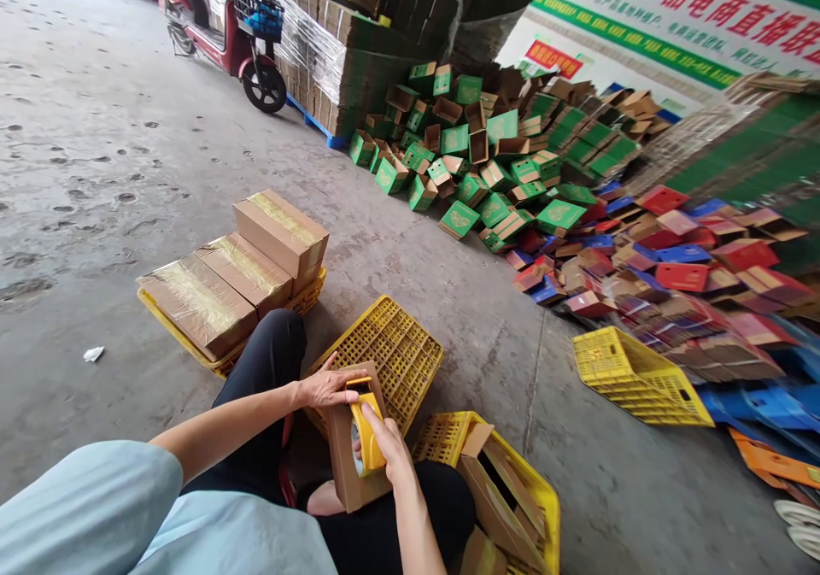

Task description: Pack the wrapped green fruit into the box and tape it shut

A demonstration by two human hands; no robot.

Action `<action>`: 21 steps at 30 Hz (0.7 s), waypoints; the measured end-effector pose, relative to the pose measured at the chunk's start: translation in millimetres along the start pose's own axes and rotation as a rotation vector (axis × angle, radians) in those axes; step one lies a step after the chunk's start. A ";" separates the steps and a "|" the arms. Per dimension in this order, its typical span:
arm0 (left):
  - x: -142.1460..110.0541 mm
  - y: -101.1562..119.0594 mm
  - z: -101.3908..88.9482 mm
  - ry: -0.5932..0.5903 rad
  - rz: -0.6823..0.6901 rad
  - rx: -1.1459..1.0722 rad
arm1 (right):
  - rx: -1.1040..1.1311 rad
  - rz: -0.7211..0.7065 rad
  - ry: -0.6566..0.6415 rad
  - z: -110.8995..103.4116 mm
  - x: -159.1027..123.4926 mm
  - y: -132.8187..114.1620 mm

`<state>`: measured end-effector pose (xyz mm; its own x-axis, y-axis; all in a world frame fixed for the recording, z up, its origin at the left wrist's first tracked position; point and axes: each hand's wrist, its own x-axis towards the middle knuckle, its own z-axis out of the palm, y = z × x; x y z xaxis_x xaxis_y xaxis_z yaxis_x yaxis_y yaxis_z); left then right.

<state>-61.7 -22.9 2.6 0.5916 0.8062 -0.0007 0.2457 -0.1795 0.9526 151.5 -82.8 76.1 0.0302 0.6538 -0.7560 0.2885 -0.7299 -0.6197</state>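
Note:
A closed cardboard box (344, 470) rests between my legs, against an upturned yellow crate (410, 354). Gripped in my right hand (388, 443) is a yellow tape dispenser (368, 413), which lies along the top of the box with its roll partly visible. My left hand (326, 385) lies with fingers stretched out over the far end of the box, its fingertips touching the front of the dispenser. The tape under the dispenser is hidden.
Taped boxes (247, 272) fill a yellow crate at left. Another yellow crate (549, 507) at right holds untaped boxes (503, 489). Heaps of green cartons (474, 186) and red and blue cartons (682, 276) lie beyond. A red scooter (214, 41) stands at the back.

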 end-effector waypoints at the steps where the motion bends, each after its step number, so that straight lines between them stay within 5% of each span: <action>1: -0.4 -0.7 0.2 -0.002 0.002 -0.001 | -0.008 0.003 0.002 1.2 0.0 0.8; 11: 1.6 -5.2 -10.6 -0.098 0.056 0.066 | -0.030 -0.008 0.044 -10.9 -21.0 22.0; 21: -6.9 -2.8 -0.4 -0.223 0.258 0.271 | -0.040 0.017 0.056 -7.8 -33.6 31.1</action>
<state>-66.8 -27.8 0.1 0.8039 0.5796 0.1333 0.2431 -0.5249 0.8157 166.9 -125.9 84.0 0.0881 0.6525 -0.7527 0.3252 -0.7330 -0.5974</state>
